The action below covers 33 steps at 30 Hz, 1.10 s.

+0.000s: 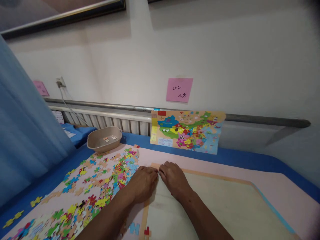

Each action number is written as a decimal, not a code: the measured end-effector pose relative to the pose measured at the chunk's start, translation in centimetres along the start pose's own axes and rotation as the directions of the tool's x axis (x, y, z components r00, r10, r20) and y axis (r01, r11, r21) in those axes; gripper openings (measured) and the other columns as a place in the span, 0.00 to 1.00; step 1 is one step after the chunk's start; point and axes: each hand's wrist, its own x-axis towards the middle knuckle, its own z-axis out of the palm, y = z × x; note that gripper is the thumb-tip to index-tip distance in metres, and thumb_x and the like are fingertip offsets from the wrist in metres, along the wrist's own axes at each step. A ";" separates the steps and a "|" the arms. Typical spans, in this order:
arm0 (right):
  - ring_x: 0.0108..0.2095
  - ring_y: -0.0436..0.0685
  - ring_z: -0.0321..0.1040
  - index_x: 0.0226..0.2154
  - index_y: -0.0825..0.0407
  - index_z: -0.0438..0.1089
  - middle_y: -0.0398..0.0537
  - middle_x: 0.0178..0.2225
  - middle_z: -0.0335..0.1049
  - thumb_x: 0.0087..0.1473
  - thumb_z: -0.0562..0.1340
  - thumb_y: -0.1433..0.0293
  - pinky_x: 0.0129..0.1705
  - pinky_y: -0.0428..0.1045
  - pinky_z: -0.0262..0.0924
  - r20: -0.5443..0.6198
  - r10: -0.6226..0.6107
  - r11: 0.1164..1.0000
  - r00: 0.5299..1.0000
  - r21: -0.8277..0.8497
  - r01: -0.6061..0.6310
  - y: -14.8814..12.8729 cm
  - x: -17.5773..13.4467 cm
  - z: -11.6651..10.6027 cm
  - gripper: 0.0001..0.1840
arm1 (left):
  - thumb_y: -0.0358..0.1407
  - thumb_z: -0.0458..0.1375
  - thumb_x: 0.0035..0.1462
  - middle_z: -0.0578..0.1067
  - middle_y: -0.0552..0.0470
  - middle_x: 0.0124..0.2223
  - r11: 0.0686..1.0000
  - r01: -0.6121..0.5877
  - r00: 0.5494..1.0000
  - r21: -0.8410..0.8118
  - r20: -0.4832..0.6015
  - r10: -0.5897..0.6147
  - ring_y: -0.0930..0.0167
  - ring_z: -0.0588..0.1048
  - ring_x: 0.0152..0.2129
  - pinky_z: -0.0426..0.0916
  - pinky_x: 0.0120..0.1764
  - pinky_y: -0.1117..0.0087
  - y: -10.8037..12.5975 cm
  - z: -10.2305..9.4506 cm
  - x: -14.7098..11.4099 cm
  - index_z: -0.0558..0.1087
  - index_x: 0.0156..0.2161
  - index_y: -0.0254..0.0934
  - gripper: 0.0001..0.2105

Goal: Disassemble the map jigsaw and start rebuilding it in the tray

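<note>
Both hands meet at the far left corner of a puzzle board (pixel 212 203), which has a tan border and a light blue strip on its right. My left hand (pixel 145 181) is closed, its thumb and fingers together at the corner. Beside it, my right hand (pixel 173 176) has curled fingers pressed on the border's inner edge. Whatever lies under the fingertips is hidden. A red puzzle piece (pixel 147 230) sits on the left border. Just left of the board is a light blue puzzle piece (pixel 134 228).
Loose colourful puzzle pieces (pixel 100 181) spread across the left. A beige basin (pixel 100 142) holds a few pieces. Behind the board, a printed map picture (pixel 187 131) leans on the metal rail (pixel 262 119). A blue curtain (pixel 27 126) hangs at the left.
</note>
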 end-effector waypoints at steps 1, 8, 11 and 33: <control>0.47 0.62 0.73 0.40 0.51 0.77 0.53 0.44 0.79 0.74 0.56 0.69 0.48 0.55 0.54 0.004 -0.002 1.000 1.000 -0.006 0.002 0.0 0.0 0.0 0.14 | 0.29 0.52 0.70 0.82 0.44 0.50 1.000 0.008 1.000 -0.008 -0.007 -0.008 0.62 0.79 0.49 0.69 0.54 0.59 0.1 0.0 0.0 0.77 0.44 0.37 0.11; 0.46 0.64 0.74 0.42 0.51 0.76 0.53 0.43 0.79 0.75 0.54 0.69 0.46 0.56 0.54 0.005 0.003 0.998 1.000 -0.065 -0.003 -0.1 0.0 0.3 0.15 | 0.28 0.53 0.68 0.82 0.46 0.45 0.998 0.048 0.998 -0.040 -0.028 -0.049 0.63 0.79 0.44 0.69 0.50 0.61 0.7 -0.1 -0.1 0.76 0.41 0.38 0.09; 0.46 0.64 0.75 0.42 0.51 0.76 0.54 0.43 0.79 0.75 0.54 0.70 0.46 0.56 0.55 0.015 0.024 0.997 1.000 -0.068 -0.022 -0.1 0.1 0.5 0.16 | 0.27 0.54 0.66 0.82 0.48 0.45 0.997 0.064 0.997 -0.051 -0.031 -0.066 0.63 0.79 0.43 0.68 0.49 0.61 0.7 0.0 0.0 0.75 0.39 0.38 0.08; 0.38 0.58 0.76 0.34 0.48 0.72 0.46 0.37 0.81 0.61 0.61 0.78 0.40 0.49 0.58 -0.074 0.262 0.878 0.962 0.433 -0.205 -0.2 0.5 1.5 0.09 | 0.28 0.54 0.67 0.82 0.45 0.50 0.996 0.069 0.996 -0.049 -0.050 -0.072 0.60 0.78 0.49 0.68 0.54 0.56 0.6 0.5 0.0 0.76 0.44 0.37 0.09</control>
